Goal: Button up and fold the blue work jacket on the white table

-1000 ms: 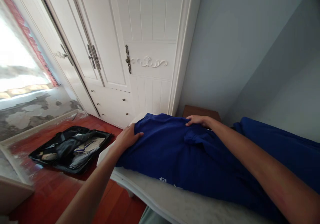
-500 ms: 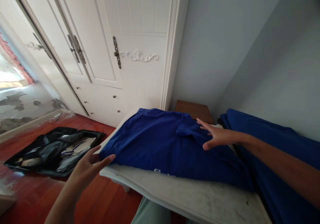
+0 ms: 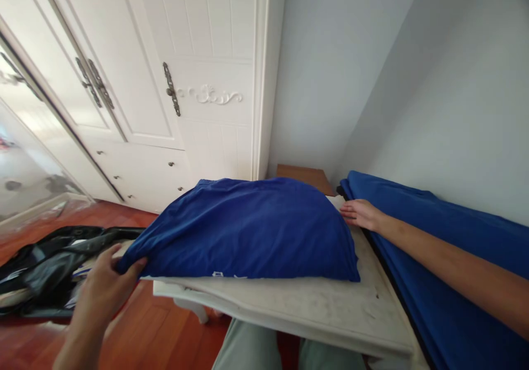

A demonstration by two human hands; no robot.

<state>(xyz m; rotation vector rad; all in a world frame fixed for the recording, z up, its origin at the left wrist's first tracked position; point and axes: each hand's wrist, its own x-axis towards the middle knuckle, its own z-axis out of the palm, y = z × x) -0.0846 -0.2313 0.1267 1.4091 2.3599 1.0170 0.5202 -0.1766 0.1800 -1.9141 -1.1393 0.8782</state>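
Observation:
A royal-blue garment [image 3: 248,227], folded over into a half-round shape, lies across a white table [image 3: 289,304]. Part of some white lettering shows along its near edge. My left hand [image 3: 105,276] pinches its left corner between thumb and fingers, just past the table's left end. At the garment's right edge, my right hand [image 3: 363,215] has its fingers stretched out and close together. The fingertips are at the cloth's edge; whether they touch it I cannot tell.
A blue-covered surface [image 3: 454,249] stands along the right wall. Behind the table is a brown wooden piece [image 3: 306,177], beside a white wardrobe [image 3: 215,39]. An open black suitcase [image 3: 53,271] with clothes lies on the red floor at the left.
My left hand has closed on the garment's left corner. The bunched right part now lies smooth and folded in, with a rounded right edge. My right hand has moved to that edge.

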